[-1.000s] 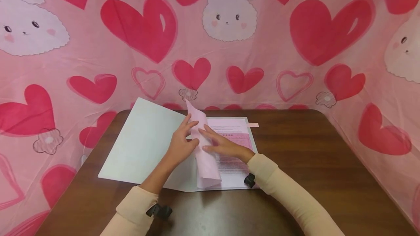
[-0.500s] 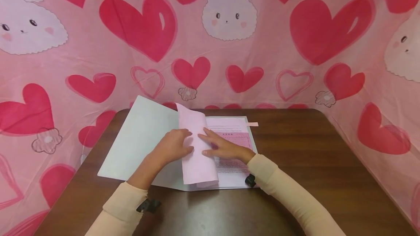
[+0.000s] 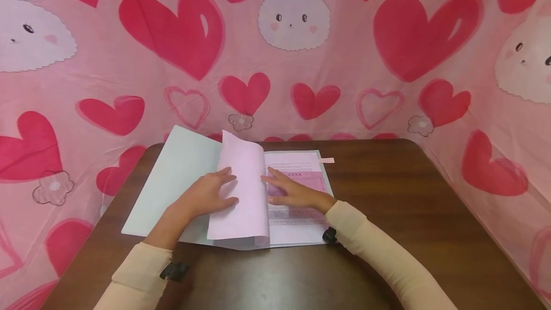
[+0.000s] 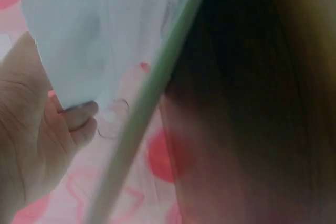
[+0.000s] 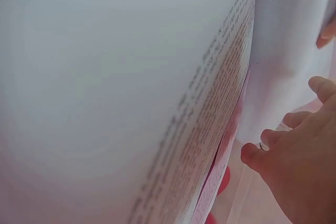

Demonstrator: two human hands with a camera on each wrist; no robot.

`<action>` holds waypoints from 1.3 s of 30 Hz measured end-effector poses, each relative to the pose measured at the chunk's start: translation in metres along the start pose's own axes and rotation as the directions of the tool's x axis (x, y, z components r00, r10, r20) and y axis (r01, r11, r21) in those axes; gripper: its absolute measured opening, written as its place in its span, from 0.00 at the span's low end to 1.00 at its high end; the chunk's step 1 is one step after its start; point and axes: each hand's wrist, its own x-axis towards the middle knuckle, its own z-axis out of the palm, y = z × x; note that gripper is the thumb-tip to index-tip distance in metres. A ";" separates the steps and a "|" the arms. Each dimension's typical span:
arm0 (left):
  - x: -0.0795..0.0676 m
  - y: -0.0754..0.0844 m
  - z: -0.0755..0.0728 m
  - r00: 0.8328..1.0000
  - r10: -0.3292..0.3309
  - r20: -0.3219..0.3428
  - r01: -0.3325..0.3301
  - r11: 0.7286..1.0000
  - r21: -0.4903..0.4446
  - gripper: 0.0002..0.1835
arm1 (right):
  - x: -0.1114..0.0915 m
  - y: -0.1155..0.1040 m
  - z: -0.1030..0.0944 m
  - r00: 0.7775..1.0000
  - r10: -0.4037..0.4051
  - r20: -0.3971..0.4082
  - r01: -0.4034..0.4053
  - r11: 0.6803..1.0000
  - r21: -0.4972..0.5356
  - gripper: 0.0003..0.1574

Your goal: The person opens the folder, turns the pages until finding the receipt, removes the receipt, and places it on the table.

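Observation:
A light grey folder (image 3: 172,181) lies spread on the table, its cover turned to the left. A large pink sheet (image 3: 241,195) curves over to the left from the papers inside it. Resting on this sheet, my left hand (image 3: 202,195) has its fingers and thumb spread apart. Just right of the fold is my right hand (image 3: 299,193), fingers extended over the printed page (image 3: 294,224) and fingertips near the curve of the pink sheet. A darker pink form (image 3: 312,181) lies across that page, partly behind the right hand. In the right wrist view my right fingers (image 5: 270,137) look straight.
A peach paper tab (image 3: 327,160) sticks out past the folder's right edge. The brown wooden table (image 3: 387,195) runs up to a pink cloth backdrop (image 3: 344,56) printed with hearts and rabbits. Dark wrist cameras sit at both cuffs.
The pink sheet has swung left and unrolled over the folder's left side. My left hand has moved left with it. My right hand stays almost in place.

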 end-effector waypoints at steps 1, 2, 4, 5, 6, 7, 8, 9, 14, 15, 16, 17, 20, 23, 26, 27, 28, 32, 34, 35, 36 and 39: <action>-0.001 -0.004 0.000 1.000 0.001 0.001 -0.001 1.000 -0.002 0.37 | -0.001 0.001 0.000 1.000 0.002 -0.001 -0.002 1.000 -0.006 0.49; -0.002 -0.007 0.000 1.000 0.003 0.002 -0.003 1.000 -0.005 0.38 | -0.002 0.002 -0.001 1.000 0.005 -0.001 -0.005 1.000 -0.006 0.49; -0.004 -0.015 0.001 1.000 0.004 0.001 -0.004 1.000 -0.011 0.41 | -0.004 0.004 -0.001 1.000 0.011 -0.002 -0.011 1.000 -0.008 0.51; -0.005 -0.019 0.002 1.000 0.007 -0.001 -0.007 1.000 -0.015 0.43 | -0.005 0.005 -0.001 1.000 0.010 -0.002 -0.010 1.000 -0.008 0.51; -0.006 -0.023 0.003 1.000 0.018 -0.007 -0.018 1.000 -0.017 0.44 | -0.007 0.006 -0.001 1.000 0.008 -0.003 -0.008 1.000 -0.010 0.51; -0.006 -0.027 0.004 1.000 0.026 -0.015 -0.026 0.999 -0.022 0.45 | -0.008 0.007 -0.002 1.000 0.006 -0.004 -0.006 1.000 -0.013 0.52; -0.006 -0.031 0.006 0.999 0.030 -0.021 -0.031 0.999 -0.029 0.46 | -0.010 0.008 -0.002 1.000 0.006 -0.006 -0.006 1.000 -0.015 0.52; -0.007 -0.035 0.008 0.999 0.036 -0.029 -0.037 0.999 -0.034 0.47 | -0.012 0.009 -0.003 1.000 0.007 -0.007 -0.007 1.000 -0.020 0.52; -0.009 -0.053 0.017 0.998 0.043 -0.044 -0.045 0.998 -0.042 0.48 | -0.022 0.015 -0.008 0.999 0.026 -0.026 -0.027 0.998 -0.049 0.52; -0.010 -0.056 0.018 0.998 0.040 -0.042 -0.042 0.998 -0.043 0.49 | -0.024 0.017 -0.009 0.999 0.029 -0.033 -0.031 0.998 -0.052 0.52; -0.011 -0.058 0.019 0.998 0.043 -0.041 -0.045 0.998 -0.046 0.49 | -0.027 0.018 -0.010 0.999 0.033 -0.042 -0.035 0.998 -0.052 0.52; -0.011 -0.061 0.019 0.998 0.046 -0.040 -0.048 0.998 -0.050 0.50 | -0.029 0.020 -0.011 0.998 0.035 -0.052 -0.037 0.998 -0.051 0.52; -0.016 -0.068 0.022 0.999 0.035 -0.030 -0.036 0.998 -0.053 0.53 | -0.036 0.026 -0.015 0.996 0.041 -0.076 -0.045 0.998 -0.052 0.52; -0.020 -0.074 0.024 0.999 0.028 -0.016 -0.028 0.999 -0.034 0.55 | -0.042 0.031 -0.018 0.995 0.049 -0.086 -0.055 0.996 -0.065 0.53; -0.024 -0.078 0.026 0.999 0.031 -0.009 -0.031 0.999 -0.012 0.56 | -0.047 0.036 -0.020 0.994 0.056 -0.095 -0.064 0.995 -0.082 0.54; -0.024 -0.079 0.027 0.999 0.036 -0.008 -0.036 0.999 -0.007 0.56 | -0.048 0.038 -0.021 0.993 0.062 -0.097 -0.070 0.994 -0.089 0.54; -0.024 -0.080 0.027 0.999 0.040 -0.008 -0.040 0.999 -0.005 0.56 | -0.050 0.039 -0.022 0.993 0.065 -0.100 -0.074 0.993 -0.091 0.54; -0.025 -0.081 0.029 0.999 0.033 0.009 -0.033 0.999 -0.014 0.57 | -0.057 0.043 -0.025 0.990 0.091 -0.105 -0.102 0.989 -0.105 0.56; -0.025 -0.081 0.030 1.000 0.023 0.019 -0.023 1.000 -0.018 0.57 | -0.062 0.044 -0.026 0.989 0.103 -0.107 -0.114 0.988 -0.108 0.57; -0.025 -0.082 0.031 1.000 0.020 0.024 -0.019 1.000 -0.018 0.57 | -0.065 0.045 -0.027 0.989 0.106 -0.108 -0.118 0.987 -0.114 0.58; -0.024 -0.082 0.032 0.999 0.021 0.027 -0.020 1.000 -0.019 0.57 | -0.067 0.046 -0.027 0.988 0.105 -0.110 -0.119 0.985 -0.124 0.59; -0.023 -0.082 0.034 0.999 0.015 0.039 -0.014 1.000 -0.018 0.57 | -0.075 0.050 -0.028 0.990 0.086 -0.111 -0.103 0.982 -0.160 0.62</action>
